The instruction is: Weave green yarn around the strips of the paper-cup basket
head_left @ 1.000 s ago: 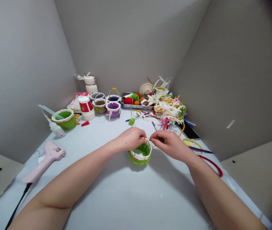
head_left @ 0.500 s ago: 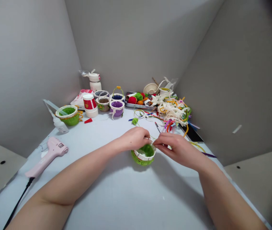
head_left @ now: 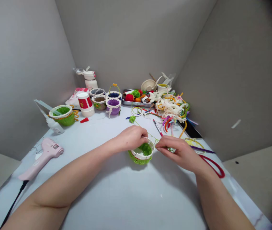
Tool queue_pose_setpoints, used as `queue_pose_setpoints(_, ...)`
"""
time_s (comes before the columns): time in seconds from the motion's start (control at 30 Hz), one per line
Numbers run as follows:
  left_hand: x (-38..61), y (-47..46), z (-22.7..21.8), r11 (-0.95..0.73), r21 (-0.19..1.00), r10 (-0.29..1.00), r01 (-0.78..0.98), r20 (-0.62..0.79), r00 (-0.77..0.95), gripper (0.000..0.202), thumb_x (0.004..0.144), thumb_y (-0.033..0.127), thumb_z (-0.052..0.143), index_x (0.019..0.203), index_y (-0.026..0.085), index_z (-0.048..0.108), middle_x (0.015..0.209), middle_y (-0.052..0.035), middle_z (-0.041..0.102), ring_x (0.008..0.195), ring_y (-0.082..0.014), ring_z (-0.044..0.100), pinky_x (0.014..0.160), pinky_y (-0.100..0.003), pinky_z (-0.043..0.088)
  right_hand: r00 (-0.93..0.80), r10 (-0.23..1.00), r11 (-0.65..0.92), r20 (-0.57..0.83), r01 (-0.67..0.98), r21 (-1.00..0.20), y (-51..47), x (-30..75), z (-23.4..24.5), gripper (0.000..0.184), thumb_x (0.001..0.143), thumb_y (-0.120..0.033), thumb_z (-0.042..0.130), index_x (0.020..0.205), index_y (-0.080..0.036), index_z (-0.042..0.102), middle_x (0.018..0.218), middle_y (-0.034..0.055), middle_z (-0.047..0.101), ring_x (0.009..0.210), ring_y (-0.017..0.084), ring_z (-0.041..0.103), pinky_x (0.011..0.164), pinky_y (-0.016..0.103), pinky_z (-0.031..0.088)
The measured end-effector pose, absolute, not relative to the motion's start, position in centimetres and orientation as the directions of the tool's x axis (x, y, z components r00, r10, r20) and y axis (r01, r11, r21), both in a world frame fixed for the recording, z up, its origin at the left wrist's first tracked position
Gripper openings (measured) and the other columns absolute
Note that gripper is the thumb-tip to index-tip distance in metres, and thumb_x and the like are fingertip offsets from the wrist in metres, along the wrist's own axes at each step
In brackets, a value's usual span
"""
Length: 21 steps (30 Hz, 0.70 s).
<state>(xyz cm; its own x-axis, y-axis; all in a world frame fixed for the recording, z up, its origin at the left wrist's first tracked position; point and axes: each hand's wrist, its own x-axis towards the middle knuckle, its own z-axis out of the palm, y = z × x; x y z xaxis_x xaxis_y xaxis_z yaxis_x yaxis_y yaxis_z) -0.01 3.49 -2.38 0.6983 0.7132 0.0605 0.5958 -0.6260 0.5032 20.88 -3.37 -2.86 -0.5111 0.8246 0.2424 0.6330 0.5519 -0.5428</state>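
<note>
A small basket (head_left: 139, 158), woven in green yarn with a white upper rim, stands in the middle of the table. My left hand (head_left: 134, 138) is closed on its far rim, fingertips partly hidden inside. Just right of the rim, my right hand (head_left: 175, 149) pinches green yarn (head_left: 149, 134), a little apart from the basket. The strand leads back to a small green yarn ball (head_left: 132, 119). Some loose yarn lies beside my right fingers.
A pink glue gun (head_left: 41, 158) with a black cord lies left, near a glue bottle (head_left: 55, 125) and a green basket (head_left: 64, 118). Finished baskets (head_left: 113, 108) and a yarn tray (head_left: 139, 103) stand behind. Right are a ribbon pile (head_left: 171, 108), a phone (head_left: 192, 130) and red-handled scissors (head_left: 218, 169).
My right hand has moved slightly away from the basket rim, drawing the yarn out. The view has shifted a little, and the red handle now shows. My left hand keeps its hold.
</note>
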Motion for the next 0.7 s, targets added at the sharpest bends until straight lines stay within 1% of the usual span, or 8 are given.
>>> queue_pose_setpoints(0.1, 0.0, 3.6, -2.5, -0.626, 0.494, 0.714, 0.603, 0.053, 0.698, 0.019, 0.082, 0.030, 0.054, 0.080, 0.018, 0.068, 0.081, -0.0034, 0.070, 0.072, -0.0151, 0.059, 0.062, -0.025, 0.039, -0.533, 0.825, 0.542, 0.190, 0.651, -0.532, -3.4, 20.9, -3.1, 0.018, 0.090, -0.023, 0.051, 0.086, -0.021, 0.068, 0.080, 0.0049, 0.067, 0.073, 0.015, 0.059, 0.066, 0.025, 0.044)
queue_pose_setpoints(0.2, -0.5, 3.8, -2.1, -0.625, 0.502, 0.702, 0.598, 0.027, 0.712, 0.019, 0.082, 0.032, 0.054, 0.085, 0.019, 0.068, 0.084, -0.0026, 0.070, 0.075, -0.0150, 0.059, 0.064, -0.024, 0.040, -0.512, 0.847, 0.501, 0.141, 0.683, -0.532, -3.1, 20.8, -3.8, 0.017, 0.088, -0.022, 0.051, 0.084, -0.020, 0.068, 0.078, 0.0036, 0.067, 0.069, 0.015, 0.058, 0.063, 0.024, 0.043)
queue_pose_setpoints(0.27, -1.0, 3.8, -1.4, -0.622, 0.522, 0.685, 0.583, 0.002, 0.729, 0.020, 0.081, 0.031, 0.055, 0.091, 0.019, 0.067, 0.090, -0.0021, 0.070, 0.078, -0.0146, 0.060, 0.066, -0.023, 0.041, -0.502, 0.858, 0.480, 0.111, 0.703, -0.525, -2.8, 20.7, -4.4, 0.018, 0.087, -0.021, 0.050, 0.080, -0.020, 0.067, 0.074, 0.0021, 0.065, 0.065, 0.014, 0.056, 0.059, 0.023, 0.040)
queue_pose_setpoints(0.33, -1.5, 3.9, -0.5, -0.607, 0.537, 0.682, 0.586, -0.026, 0.731, 0.019, 0.079, 0.028, 0.055, 0.093, 0.019, 0.066, 0.094, -0.0020, 0.069, 0.081, -0.0143, 0.060, 0.067, -0.023, 0.042, -0.501, 0.860, 0.472, 0.096, 0.712, -0.520, -2.6, 20.5, -4.9, 0.020, 0.087, -0.020, 0.049, 0.074, -0.019, 0.064, 0.068, 0.0005, 0.062, 0.060, 0.013, 0.052, 0.056, 0.023, 0.037)
queue_pose_setpoints(0.4, -1.9, 3.9, 0.0, -0.598, 0.548, 0.679, 0.585, -0.042, 0.733, 0.018, 0.078, 0.026, 0.055, 0.091, 0.019, 0.066, 0.093, -0.0013, 0.069, 0.081, -0.0135, 0.060, 0.066, -0.022, 0.042, -0.502, 0.860, 0.473, 0.095, 0.712, -0.519, -2.6, 20.2, -5.2, 0.021, 0.087, -0.019, 0.048, 0.071, -0.018, 0.062, 0.066, -0.0003, 0.061, 0.059, 0.012, 0.051, 0.055, 0.022, 0.036)
queue_pose_setpoints(0.47, -2.0, 3.9, 0.2, -0.600, 0.542, 0.678, 0.589, -0.047, 0.734, 0.017, 0.078, 0.026, 0.054, 0.089, 0.019, 0.066, 0.088, -0.0006, 0.069, 0.077, -0.0129, 0.059, 0.063, -0.022, 0.040, -0.496, 0.862, 0.471, 0.107, 0.706, -0.528, -2.6, 20.0, -5.3, 0.019, 0.087, -0.018, 0.049, 0.073, -0.018, 0.062, 0.069, 0.0001, 0.062, 0.063, 0.012, 0.053, 0.058, 0.022, 0.038)
queue_pose_setpoints(0.6, -1.7, 3.8, -0.4, -0.629, 0.463, 0.690, 0.625, -0.039, 0.723, 0.014, 0.078, 0.026, 0.054, 0.079, 0.018, 0.066, 0.078, -0.0005, 0.067, 0.067, -0.0122, 0.056, 0.058, -0.023, 0.036, -0.480, 0.866, 0.469, 0.138, 0.688, -0.554, -2.7, 19.7, -5.4, 0.017, 0.086, -0.017, 0.050, 0.080, -0.018, 0.065, 0.077, 0.0016, 0.066, 0.069, 0.014, 0.057, 0.062, 0.022, 0.040)
queue_pose_setpoints(0.7, -1.6, 3.8, -0.7, -0.644, 0.387, 0.705, 0.659, -0.034, 0.709, 0.014, 0.078, 0.025, 0.053, 0.076, 0.018, 0.065, 0.073, -0.0016, 0.066, 0.064, -0.0129, 0.055, 0.058, -0.025, 0.036, -0.477, 0.867, 0.469, 0.142, 0.688, -0.554, -2.7, 19.5, -5.6, 0.018, 0.086, -0.018, 0.049, 0.075, -0.018, 0.064, 0.072, 0.0007, 0.064, 0.064, 0.013, 0.055, 0.059, 0.022, 0.038)
